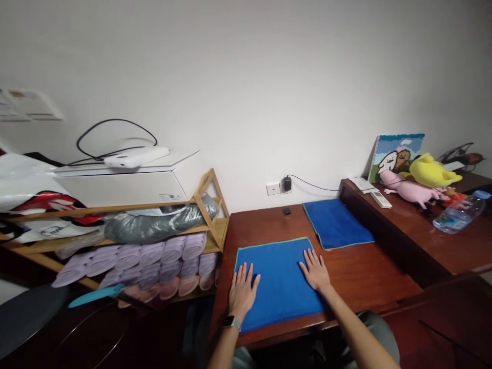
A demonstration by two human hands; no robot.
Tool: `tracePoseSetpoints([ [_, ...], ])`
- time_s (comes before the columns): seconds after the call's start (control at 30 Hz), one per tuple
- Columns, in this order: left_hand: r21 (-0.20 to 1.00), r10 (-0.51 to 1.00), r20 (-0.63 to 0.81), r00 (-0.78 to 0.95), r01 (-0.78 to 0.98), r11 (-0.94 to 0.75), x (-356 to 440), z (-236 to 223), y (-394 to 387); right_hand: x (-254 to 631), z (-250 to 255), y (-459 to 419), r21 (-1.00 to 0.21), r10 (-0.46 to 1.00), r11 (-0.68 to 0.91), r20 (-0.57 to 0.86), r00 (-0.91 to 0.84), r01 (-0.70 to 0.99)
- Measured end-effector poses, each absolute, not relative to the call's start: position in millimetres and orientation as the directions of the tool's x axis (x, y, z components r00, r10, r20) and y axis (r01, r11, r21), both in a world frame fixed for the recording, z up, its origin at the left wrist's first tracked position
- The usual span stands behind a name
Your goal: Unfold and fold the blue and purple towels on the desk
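Observation:
A blue towel [279,279] with a green edge lies flat on the dark wooden table [361,274], close to its front edge. My left hand [242,291] rests flat on the towel's left side, fingers stretched and apart; a watch sits on that wrist. My right hand [315,269] lies flat on the towel's right side, fingers spread. Neither hand holds anything. A second blue towel [336,223] lies flat farther back on the table, to the right.
A wooden rack [209,205] at the left holds several rolled lilac and pink towels [154,259]. A white box [126,184] sits on top. On the raised shelf at the right: plush toys [417,182], a remote [380,200], a water bottle [459,212]. A charger [287,183] is plugged into the wall.

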State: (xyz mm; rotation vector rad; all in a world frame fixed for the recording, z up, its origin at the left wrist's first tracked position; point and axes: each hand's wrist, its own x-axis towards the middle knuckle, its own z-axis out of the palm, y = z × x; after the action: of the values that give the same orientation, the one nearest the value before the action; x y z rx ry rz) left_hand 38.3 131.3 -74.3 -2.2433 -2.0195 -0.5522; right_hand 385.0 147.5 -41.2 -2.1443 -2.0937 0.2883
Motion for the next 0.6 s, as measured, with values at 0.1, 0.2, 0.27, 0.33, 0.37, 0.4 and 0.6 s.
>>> tracePoseSetpoints([
  [0.1,0.176,0.956,0.284,0.079,0.975,-0.133,39.9,-65.0,126.2,381.8,-30.9,142.7,-0.219,0.998,-0.048,-0.06,0.036,0.974],
  [0.2,0.163,0.945,0.297,0.138,0.968,-0.192,56.0,-58.1,111.3,352.7,-26.2,123.2,-0.251,1.0,-0.003,0.002,0.004,0.968],
  [0.27,0.15,0.925,0.317,0.211,0.951,-0.269,70.7,-59.1,96.0,327.9,-31.0,101.6,-0.283,0.996,0.084,0.066,-0.068,0.955],
  [0.33,0.138,0.906,0.316,0.281,0.931,-0.337,85.4,-62.9,80.9,305.5,-39.6,79.3,-0.307,0.983,0.179,0.091,-0.158,0.935],
  [0.37,0.134,0.901,0.305,0.308,0.923,-0.36,91.8,-64.6,74.8,296.7,-43.8,70.1,-0.314,0.977,0.212,0.085,-0.195,0.925],
  [0.4,0.132,0.9,0.29,0.327,0.917,-0.376,97.2,-65.7,70.3,290.0,-47.0,62.9,-0.318,0.973,0.231,0.071,-0.22,0.92],
  [0.6,0.145,0.913,0.241,0.329,0.918,-0.369,94.0,-62.2,64.5,301.2,-48.9,60.9,-0.317,0.976,0.215,0.027,-0.218,0.924],
])
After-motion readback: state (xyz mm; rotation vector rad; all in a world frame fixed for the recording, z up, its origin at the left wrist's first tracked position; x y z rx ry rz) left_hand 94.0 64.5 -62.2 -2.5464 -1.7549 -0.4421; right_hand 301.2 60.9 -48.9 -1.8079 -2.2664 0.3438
